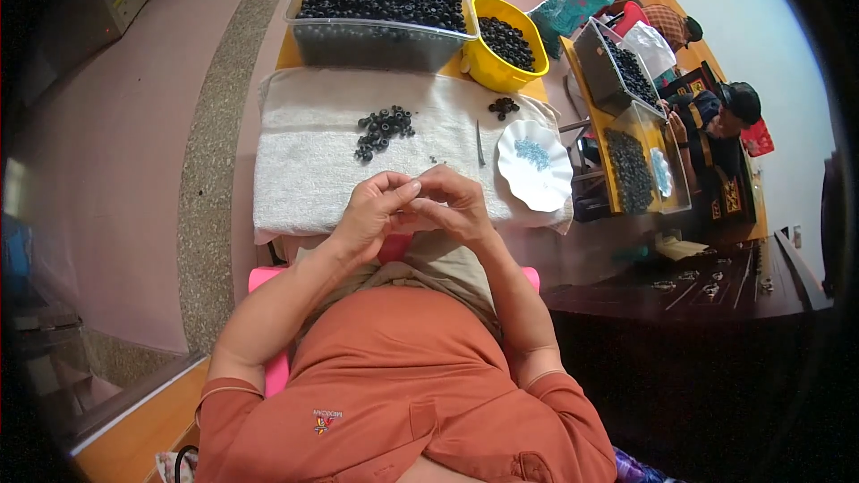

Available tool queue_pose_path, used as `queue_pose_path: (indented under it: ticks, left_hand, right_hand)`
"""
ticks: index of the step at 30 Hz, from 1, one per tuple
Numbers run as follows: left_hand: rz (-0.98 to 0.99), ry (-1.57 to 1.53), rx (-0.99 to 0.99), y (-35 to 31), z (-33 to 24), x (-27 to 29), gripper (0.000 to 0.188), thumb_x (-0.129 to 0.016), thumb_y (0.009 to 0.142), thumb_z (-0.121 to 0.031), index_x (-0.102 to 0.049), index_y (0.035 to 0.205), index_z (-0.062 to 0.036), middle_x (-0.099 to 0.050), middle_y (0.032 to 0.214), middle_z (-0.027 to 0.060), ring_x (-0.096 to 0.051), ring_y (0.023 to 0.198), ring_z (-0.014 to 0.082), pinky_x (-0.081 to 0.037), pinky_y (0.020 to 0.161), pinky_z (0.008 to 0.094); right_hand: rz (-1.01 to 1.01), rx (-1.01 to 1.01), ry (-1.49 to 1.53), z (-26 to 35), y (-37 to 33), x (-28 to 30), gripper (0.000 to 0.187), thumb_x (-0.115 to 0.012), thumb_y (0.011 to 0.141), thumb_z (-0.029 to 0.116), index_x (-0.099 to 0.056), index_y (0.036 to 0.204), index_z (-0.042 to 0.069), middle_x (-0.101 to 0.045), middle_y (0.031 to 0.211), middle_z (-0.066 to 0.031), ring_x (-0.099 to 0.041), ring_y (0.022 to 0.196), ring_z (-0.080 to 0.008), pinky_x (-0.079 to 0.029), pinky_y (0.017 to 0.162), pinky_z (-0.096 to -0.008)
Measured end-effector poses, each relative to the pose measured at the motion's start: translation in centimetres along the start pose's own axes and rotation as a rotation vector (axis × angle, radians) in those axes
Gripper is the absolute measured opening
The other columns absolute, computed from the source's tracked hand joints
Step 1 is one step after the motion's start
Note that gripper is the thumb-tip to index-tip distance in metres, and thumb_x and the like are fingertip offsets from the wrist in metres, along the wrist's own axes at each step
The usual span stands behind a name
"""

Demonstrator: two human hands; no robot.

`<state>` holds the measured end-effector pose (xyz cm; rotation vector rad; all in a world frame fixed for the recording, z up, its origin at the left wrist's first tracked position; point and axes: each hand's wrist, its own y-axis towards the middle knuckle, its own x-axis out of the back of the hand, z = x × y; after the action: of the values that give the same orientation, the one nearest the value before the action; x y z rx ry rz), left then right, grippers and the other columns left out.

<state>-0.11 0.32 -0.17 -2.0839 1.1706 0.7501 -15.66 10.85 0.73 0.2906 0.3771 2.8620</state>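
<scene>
Just beyond my lap, my left hand (371, 215) and my right hand (458, 206) meet at the near edge of a white towel (300, 152). Thumbs and fingers of both are pinched together; whatever they hold is too small or hidden to make out. A loose pile of small black ring-like parts (385, 131) lies on the towel beyond my left hand. Tweezers (480, 145) rest beyond and right of my right hand. A white scalloped plate (539, 194) holds tiny light-blue pieces (533, 154). Farther off sits a smaller black cluster (504, 108).
Behind the towel stand a clear plastic bin (380, 43) full of black parts and a yellow basin (497, 78) of the same. At right, a person (716, 116) sits at another table with a grey bin (601, 72) and a clear bin (667, 201).
</scene>
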Motion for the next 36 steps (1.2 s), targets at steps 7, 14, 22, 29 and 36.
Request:
queue_pose_path:
  ticks: [7, 14, 22, 29, 36]
  left_hand:
    - [0.009, 0.052, -0.031, 0.0, 0.2, 0.0, 0.017, -0.066, 0.094, -0.019, -0.058, 0.102, -0.0062, -0.064, 0.092, 0.0029, -0.063, 0.081, 0.0108, -0.056, 0.074, 0.0283]
    - [0.034, 0.035, -0.009, -0.1, -0.3, -0.2, 0.018, -0.064, 0.094, -0.017, -0.056, 0.106, -0.0064, -0.063, 0.092, 0.0040, -0.064, 0.084, 0.0129, -0.057, 0.073, 0.0287]
    - [0.006, 0.005, 0.015, 0.1, -0.2, 0.2, 0.016, -0.068, 0.091, -0.014, -0.059, 0.103, -0.0069, -0.065, 0.092, 0.0039, -0.063, 0.083, 0.0105, -0.052, 0.072, 0.0268]
    - [-0.004, 0.004, 0.024, 0.0, -0.2, -0.5, 0.015, -0.068, 0.091, -0.012, -0.060, 0.101, -0.0058, -0.065, 0.089, 0.0031, -0.063, 0.079, 0.0109, -0.053, 0.074, 0.0266]
    - [-0.077, 0.048, 0.026, 0.0, -0.3, 0.0, 0.010, -0.066, 0.091, -0.011, -0.061, 0.098, -0.0071, -0.065, 0.088, 0.0027, -0.062, 0.077, 0.0110, -0.056, 0.074, 0.0281]
  right_hand:
    - [0.004, 0.050, -0.099, -0.8, -0.3, 0.2, 0.017, -0.073, 0.084, 0.001, -0.069, 0.100, 0.000, -0.064, 0.093, -0.0068, -0.061, 0.082, -0.0120, -0.049, 0.071, -0.0243]
    - [-0.047, 0.033, -0.124, 0.4, -0.3, 0.0, 0.016, -0.072, 0.083, -0.002, -0.069, 0.099, -0.002, -0.064, 0.093, -0.0085, -0.061, 0.082, -0.0122, -0.049, 0.069, -0.0238]
    - [-0.129, 0.086, -0.047, -0.4, -0.2, -0.7, 0.015, -0.075, 0.083, 0.004, -0.070, 0.097, 0.000, -0.063, 0.091, -0.0051, -0.058, 0.076, -0.0091, -0.045, 0.063, -0.0223]
    - [-0.139, 0.090, -0.100, -0.1, -0.7, -0.4, 0.014, -0.075, 0.083, 0.004, -0.068, 0.094, 0.001, -0.063, 0.089, -0.0063, -0.059, 0.075, -0.0101, -0.047, 0.062, -0.0234]
    - [-0.208, 0.160, -0.570, 3.0, -1.9, 5.8, 0.015, -0.071, 0.081, -0.005, -0.068, 0.095, -0.001, -0.067, 0.090, -0.0104, -0.065, 0.078, -0.0139, -0.052, 0.065, -0.0250]
